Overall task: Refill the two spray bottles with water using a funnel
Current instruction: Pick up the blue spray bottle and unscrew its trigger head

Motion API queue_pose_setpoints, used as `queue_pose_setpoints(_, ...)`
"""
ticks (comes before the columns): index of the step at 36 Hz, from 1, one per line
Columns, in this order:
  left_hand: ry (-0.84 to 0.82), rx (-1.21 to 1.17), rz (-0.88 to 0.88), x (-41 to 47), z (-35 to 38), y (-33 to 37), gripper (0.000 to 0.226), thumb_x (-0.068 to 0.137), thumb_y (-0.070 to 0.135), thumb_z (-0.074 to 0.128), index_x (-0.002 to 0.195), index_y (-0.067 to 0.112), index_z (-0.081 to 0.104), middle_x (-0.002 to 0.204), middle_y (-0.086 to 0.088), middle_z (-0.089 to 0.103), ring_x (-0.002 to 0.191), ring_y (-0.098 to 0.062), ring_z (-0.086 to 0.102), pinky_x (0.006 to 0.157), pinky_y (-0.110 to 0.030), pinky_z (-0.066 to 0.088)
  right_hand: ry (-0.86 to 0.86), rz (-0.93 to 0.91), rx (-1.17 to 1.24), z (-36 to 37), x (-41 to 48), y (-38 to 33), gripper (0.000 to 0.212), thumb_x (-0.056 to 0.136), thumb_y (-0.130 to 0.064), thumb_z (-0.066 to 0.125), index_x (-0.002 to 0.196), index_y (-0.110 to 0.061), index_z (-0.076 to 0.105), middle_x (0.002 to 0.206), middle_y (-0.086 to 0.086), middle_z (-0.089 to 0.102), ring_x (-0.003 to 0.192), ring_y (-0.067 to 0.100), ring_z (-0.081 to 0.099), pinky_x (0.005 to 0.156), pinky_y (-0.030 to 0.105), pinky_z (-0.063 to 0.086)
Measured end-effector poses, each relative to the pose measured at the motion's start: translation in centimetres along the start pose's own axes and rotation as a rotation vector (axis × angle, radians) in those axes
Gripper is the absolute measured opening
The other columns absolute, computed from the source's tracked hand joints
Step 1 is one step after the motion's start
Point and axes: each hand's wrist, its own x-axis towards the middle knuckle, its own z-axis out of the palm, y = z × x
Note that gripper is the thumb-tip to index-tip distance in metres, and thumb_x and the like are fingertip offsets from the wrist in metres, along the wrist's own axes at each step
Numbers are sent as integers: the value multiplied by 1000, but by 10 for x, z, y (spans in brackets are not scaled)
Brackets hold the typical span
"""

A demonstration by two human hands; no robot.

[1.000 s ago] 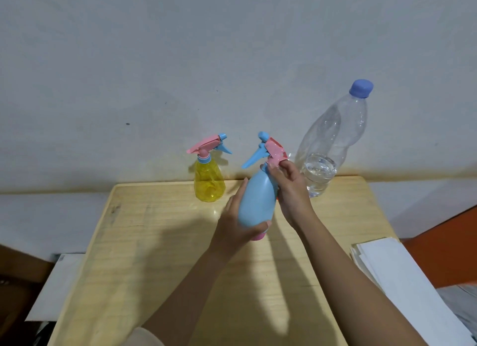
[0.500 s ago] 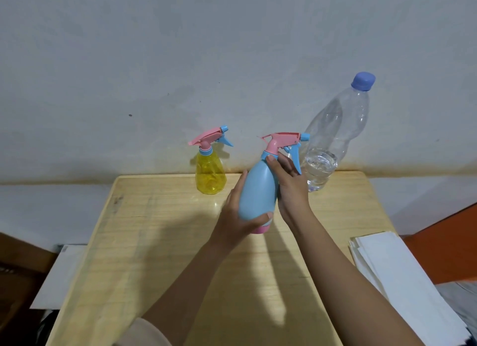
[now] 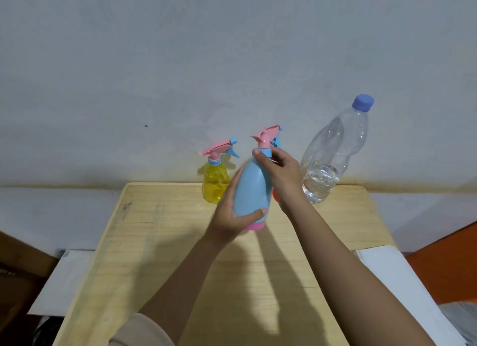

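Blue plastic makes up the spray bottle (image 3: 254,188) that the person holds up over the wooden tabletop (image 3: 160,242). The left hand (image 3: 229,214) has a closed grip around the fat lower part of it. The right hand (image 3: 281,173) has its fingers (image 3: 260,156) pinched on the blue collar just under the pink spray head (image 3: 265,138). I think the step now is twisting the spray head off so water can go in. Behind the blue bottle and to its left, a yellow spray bottle (image 3: 215,184) stands with its top on. Behind and to the right stands a clear water bottle (image 3: 333,154), its cap (image 3: 363,102) on, with a little water at the bottom. Something orange (image 3: 275,196) peeks out behind the right hand; maybe the funnel, but I cannot tell. Next, the head must come off and be set down.
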Motion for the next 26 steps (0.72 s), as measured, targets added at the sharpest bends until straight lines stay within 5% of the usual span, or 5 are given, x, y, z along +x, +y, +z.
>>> queue_pose_setpoints(11, 63, 92, -114, -8, -17, -25, 94, 59, 30, 84, 134, 54, 33, 132, 11, 49, 119, -18, 53, 93, -46, 51, 91, -122, -19, -4, 18, -23, 13, 85, -18, 66, 94, -8, 66, 72, 0, 50, 73, 13, 45, 74, 31, 40)
queue_pose_setpoints(21, 140, 215, -152, -12, -28, -62, 103, 51, 44, 84, 139, 45, 31, 129, 1, 50, 116, -23, 53, 91, -51, 50, 186, -211, -5, -33, 27, -31, 3, 87, -21, 64, 89, -19, 64, 87, 4, 61, 84, 12, 55, 85, 33, 46)
queue_pose_setpoints(26, 183, 303, -97, -16, -31, -72, 103, 50, 53, 78, 140, 38, 29, 129, 1, 44, 115, -18, 47, 96, -45, 47, 135, -86, -206, -39, 18, 20, 14, 88, -22, 62, 90, -8, 64, 75, 11, 50, 72, 16, 46, 70, 31, 37)
